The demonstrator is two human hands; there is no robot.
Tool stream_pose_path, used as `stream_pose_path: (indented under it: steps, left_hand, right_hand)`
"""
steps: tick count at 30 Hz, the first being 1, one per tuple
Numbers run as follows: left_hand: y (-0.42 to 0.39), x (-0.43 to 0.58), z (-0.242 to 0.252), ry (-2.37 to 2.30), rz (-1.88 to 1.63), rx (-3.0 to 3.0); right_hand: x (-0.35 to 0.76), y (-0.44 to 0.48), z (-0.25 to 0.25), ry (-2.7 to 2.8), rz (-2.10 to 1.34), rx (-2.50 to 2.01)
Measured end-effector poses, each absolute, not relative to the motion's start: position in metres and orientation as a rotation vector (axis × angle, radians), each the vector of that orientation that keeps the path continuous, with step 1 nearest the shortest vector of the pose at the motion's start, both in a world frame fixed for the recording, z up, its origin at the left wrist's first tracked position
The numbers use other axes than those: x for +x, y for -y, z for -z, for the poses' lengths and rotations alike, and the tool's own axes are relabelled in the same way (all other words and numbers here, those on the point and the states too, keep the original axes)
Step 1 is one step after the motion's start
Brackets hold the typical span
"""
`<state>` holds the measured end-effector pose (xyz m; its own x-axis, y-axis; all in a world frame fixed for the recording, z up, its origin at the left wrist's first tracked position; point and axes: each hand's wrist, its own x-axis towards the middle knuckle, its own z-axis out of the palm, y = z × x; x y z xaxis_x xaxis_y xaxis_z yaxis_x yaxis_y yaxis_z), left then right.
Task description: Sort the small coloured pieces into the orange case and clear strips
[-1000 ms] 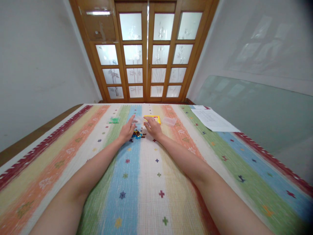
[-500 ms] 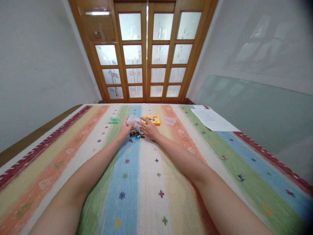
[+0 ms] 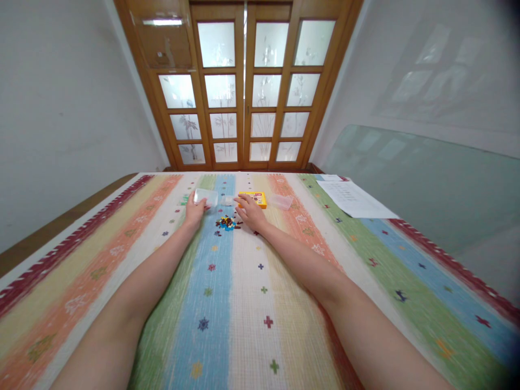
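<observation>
My left hand (image 3: 194,210) is closed on a clear plastic box (image 3: 206,197), holding it by its near left side. My right hand (image 3: 251,212) has its fingers stretched out and apart, with nothing visible in them. Its fingertips are in front of a yellow box (image 3: 260,203) and beside another small clear box (image 3: 227,201); whether they touch either one I cannot tell. Between my hands lies a pile of small coloured bricks (image 3: 227,223), mostly brown, blue and yellow. Green pieces (image 3: 184,200) show partly behind my left hand.
Right of the yellow box is a clear plastic tray (image 3: 281,202). Printed paper sheets (image 3: 353,198) lie at the table's right side. A striped cloth (image 3: 247,303) covers the table. Beyond the far edge stand wooden glass-paned doors (image 3: 246,119).
My left hand has moved left with the clear box, away from my right hand and the brick pile, and now partly covers the green pieces. My right hand has barely shifted.
</observation>
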<state>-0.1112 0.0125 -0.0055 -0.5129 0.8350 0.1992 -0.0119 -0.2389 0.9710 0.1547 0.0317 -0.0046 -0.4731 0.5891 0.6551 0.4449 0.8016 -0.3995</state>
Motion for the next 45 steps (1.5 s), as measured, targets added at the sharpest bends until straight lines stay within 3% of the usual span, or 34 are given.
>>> stream_pose_path:
  steps: [6,11,16,22,45]
  left_hand:
    - [-0.016,-0.125,0.014,-1.705,-1.675,1.019]
    - [-0.008,-0.134,0.011,-2.259,-1.457,1.465]
    - [0.000,-0.132,0.003,-2.517,-1.238,1.643]
    - [0.007,-0.124,-0.001,-2.532,-1.022,1.747]
    - [0.013,-0.123,-0.003,-2.522,-0.855,2.002]
  right_hand:
    - [0.153,-0.032,0.006,2.169,-0.228,-0.756]
    - [0.154,-0.031,0.005,2.173,-0.239,-0.761]
    - [0.154,-0.030,0.005,2.176,-0.243,-0.748]
    - [0.154,-0.032,0.006,2.186,-0.235,-0.752]
    - [0.154,-0.028,0.003,2.213,-0.247,-0.800]
